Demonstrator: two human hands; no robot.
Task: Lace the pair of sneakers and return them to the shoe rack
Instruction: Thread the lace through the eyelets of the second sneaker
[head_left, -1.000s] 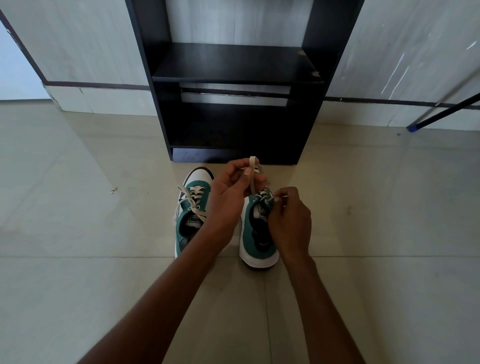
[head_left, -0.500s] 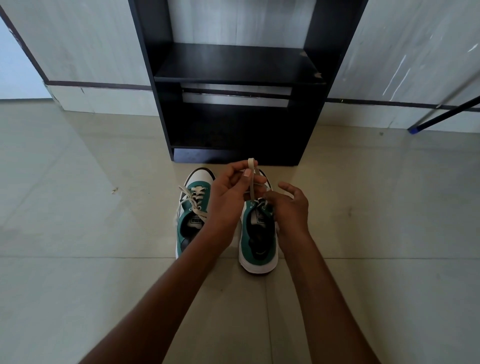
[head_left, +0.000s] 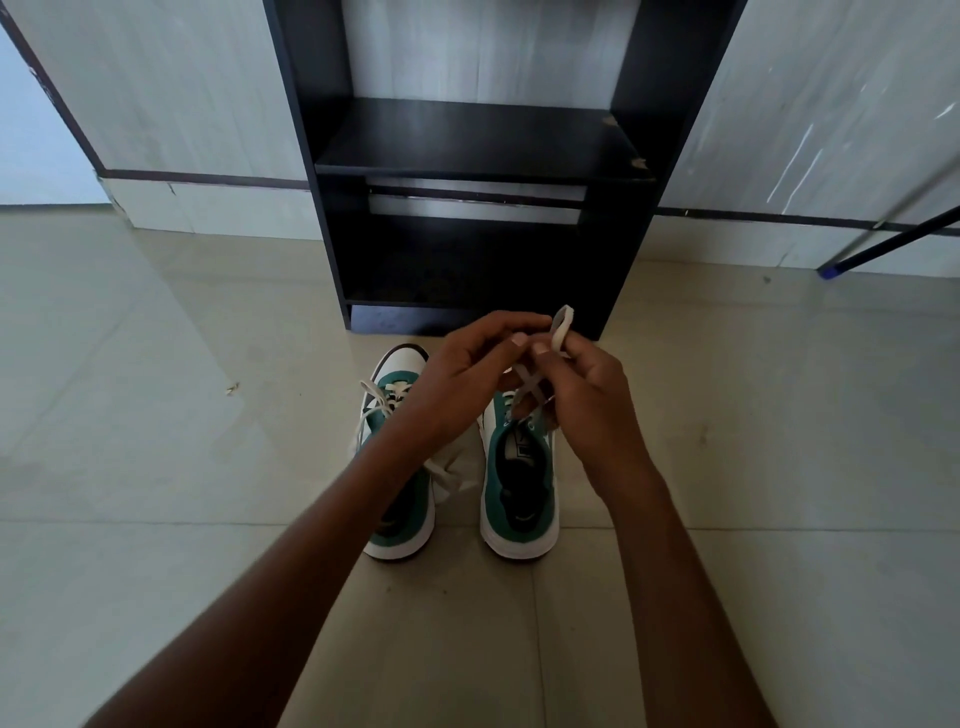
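Seen from above on pale floor tiles, just before black wooden shoe rack (head_left: 467, 156). Left: green-and-white sneaker (head_left: 397, 415), cream laces loose. Left hand (head_left: 467, 379) closed, steadying flat cream lace (head_left: 535, 387). Right hand (head_left: 587, 400) pinching its raised loop above second green-and-white sneaker (head_left: 519, 478). Best kept taut, loop wrapped snugly, then pulled evenly.

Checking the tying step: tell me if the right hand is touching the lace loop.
Touching. The head view shows the right hand pinching the base of the upright lace loop between thumb and forefinger, above the right sneaker.
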